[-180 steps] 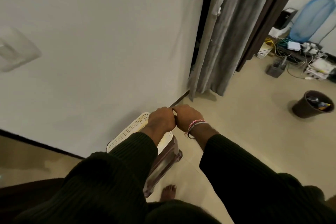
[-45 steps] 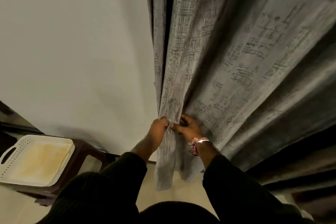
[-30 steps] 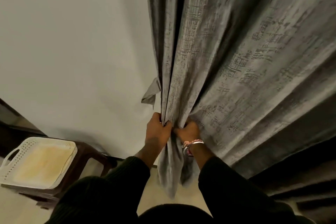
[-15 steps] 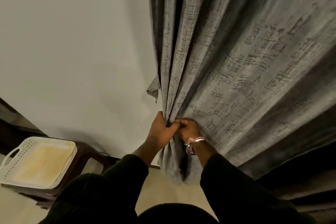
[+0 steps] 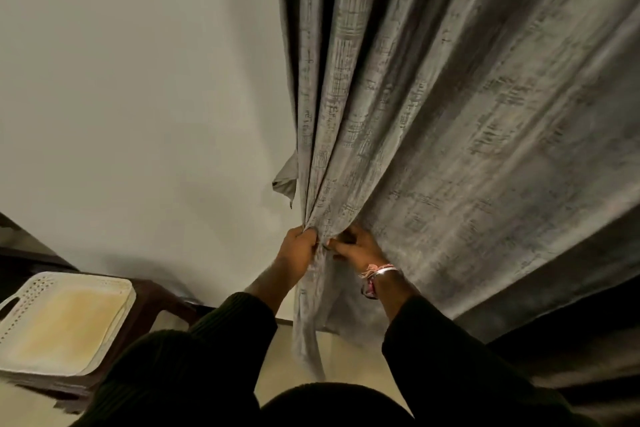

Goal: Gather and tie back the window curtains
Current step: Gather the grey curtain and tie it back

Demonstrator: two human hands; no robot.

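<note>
A grey patterned curtain (image 5: 433, 107) hangs from the top of the view and fans out to the right. Its folds are bunched together low in the middle. My left hand (image 5: 298, 251) grips the bunched folds from the left side. My right hand (image 5: 353, 248), with bracelets at the wrist, holds the same bunch from the right, its fingers curled into the cloth. The two hands almost touch. Below them the curtain's loose end (image 5: 308, 329) hangs down toward the floor. A small flap of cloth (image 5: 285, 180) sticks out at the curtain's left edge.
A plain pale wall (image 5: 138, 97) fills the left half. At the lower left a white perforated tray (image 5: 59, 322) lies on a dark brown stool (image 5: 152, 305). A strip of beige floor (image 5: 349, 354) shows beneath the curtain. Dark shadow lies at the lower right.
Six seconds ago I stood away from the curtain with my hands together. Since then I have come up to it and both hands have gathered its folds; the grip has barely shifted in the last second.
</note>
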